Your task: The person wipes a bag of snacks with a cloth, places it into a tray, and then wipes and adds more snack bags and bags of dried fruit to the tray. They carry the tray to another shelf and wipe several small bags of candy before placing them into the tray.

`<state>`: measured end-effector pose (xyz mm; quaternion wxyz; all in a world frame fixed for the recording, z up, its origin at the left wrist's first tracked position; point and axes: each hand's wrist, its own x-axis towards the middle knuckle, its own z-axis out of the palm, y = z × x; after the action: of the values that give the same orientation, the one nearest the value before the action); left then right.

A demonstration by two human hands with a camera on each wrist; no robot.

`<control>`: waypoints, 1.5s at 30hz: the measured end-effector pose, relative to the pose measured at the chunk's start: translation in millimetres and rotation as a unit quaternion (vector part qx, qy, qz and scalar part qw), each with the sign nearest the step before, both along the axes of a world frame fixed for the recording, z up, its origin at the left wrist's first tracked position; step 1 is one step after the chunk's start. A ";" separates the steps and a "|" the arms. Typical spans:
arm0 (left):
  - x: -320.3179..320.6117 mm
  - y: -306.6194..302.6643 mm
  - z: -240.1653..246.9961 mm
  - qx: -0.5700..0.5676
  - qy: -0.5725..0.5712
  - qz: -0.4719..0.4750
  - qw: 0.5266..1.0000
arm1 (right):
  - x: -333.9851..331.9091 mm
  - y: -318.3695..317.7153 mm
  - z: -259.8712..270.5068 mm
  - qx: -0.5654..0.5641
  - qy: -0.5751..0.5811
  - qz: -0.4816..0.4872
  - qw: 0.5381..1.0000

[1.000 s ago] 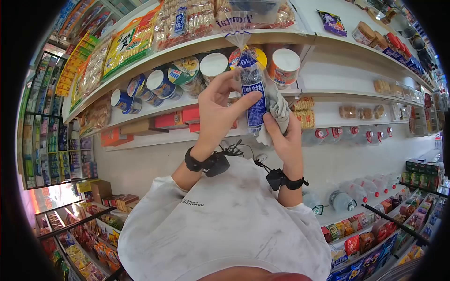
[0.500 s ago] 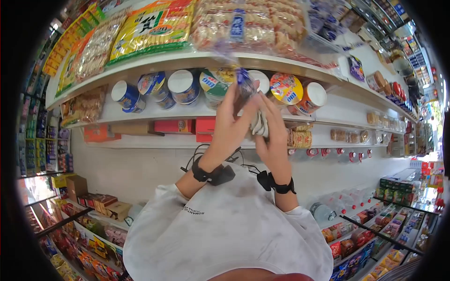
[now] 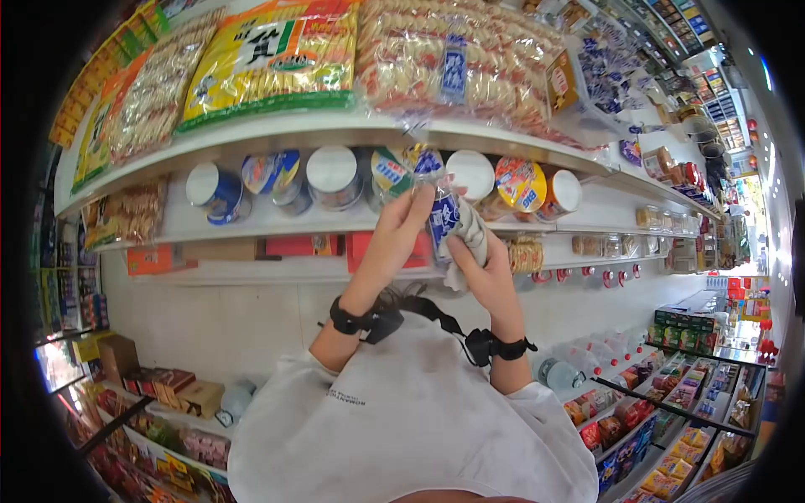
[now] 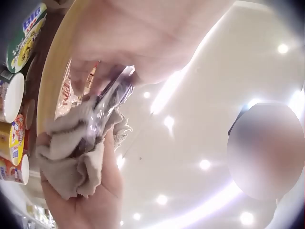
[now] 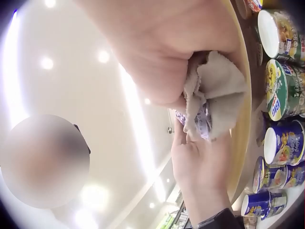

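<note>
Both hands hold a small clear plastic packet with a blue, white-lettered label (image 3: 442, 220) in front of the shelves. My left hand (image 3: 392, 239) pinches its upper left side between thumb and fingers. On the other side my right hand (image 3: 490, 272) grips a crumpled grey-white cloth (image 3: 475, 237) against the packet, thumb lying over the front. In the left wrist view the cloth (image 4: 71, 143) wraps round the packet's shiny film (image 4: 107, 112). From the right wrist, the cloth (image 5: 221, 86) hides most of the packet. Its twisted clear top sticks up above the left fingers.
Directly behind the hands, a shelf holds instant noodle cups (image 3: 335, 178). Above it, the upper shelf edge (image 3: 277, 138) runs close to the packet's top, with large bags of crackers (image 3: 272, 63) on it. Red boxes (image 3: 302, 245) lie on a lower shelf; water bottles (image 3: 579, 359) stand low at right.
The hands and packet shift down in view, and the upper shelf shows more. Half a second ago the right fingers covered the packet with the cloth; now the label shows again, right thumb on it.
</note>
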<state>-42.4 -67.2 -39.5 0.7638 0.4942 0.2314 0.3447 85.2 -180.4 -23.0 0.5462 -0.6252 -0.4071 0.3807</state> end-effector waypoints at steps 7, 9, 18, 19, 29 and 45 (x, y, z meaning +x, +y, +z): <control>23.0 -20.7 -15.3 0.026 0.002 0.023 0.999 | 19.3 15.0 -4.0 0.068 -0.085 -0.130 0.985; 29.5 -24.3 -14.8 0.064 0.021 0.062 0.996 | 19.1 19.7 -11.7 0.090 -0.043 -0.123 0.987; 82.5 -7.4 -8.2 0.348 0.108 0.192 0.911 | 73.7 23.9 -21.9 0.137 -0.149 -0.116 0.972; 91.0 -3.6 -11.4 0.412 0.128 0.207 0.878 | 78.4 23.6 -19.8 0.135 -0.159 -0.123 0.970; 139.6 48.0 14.3 0.627 0.133 0.322 0.697 | 112.4 101.5 -3.6 0.331 -0.246 -0.151 0.899; 149.9 133.4 -40.5 0.652 0.382 0.255 0.603 | 138.6 189.0 -47.7 0.230 -0.487 -0.165 0.826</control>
<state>107.5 66.2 -80.1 -0.0384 0.8690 0.3324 0.3646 223.8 8.6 -70.8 0.4598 -0.6433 -0.5869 -0.1740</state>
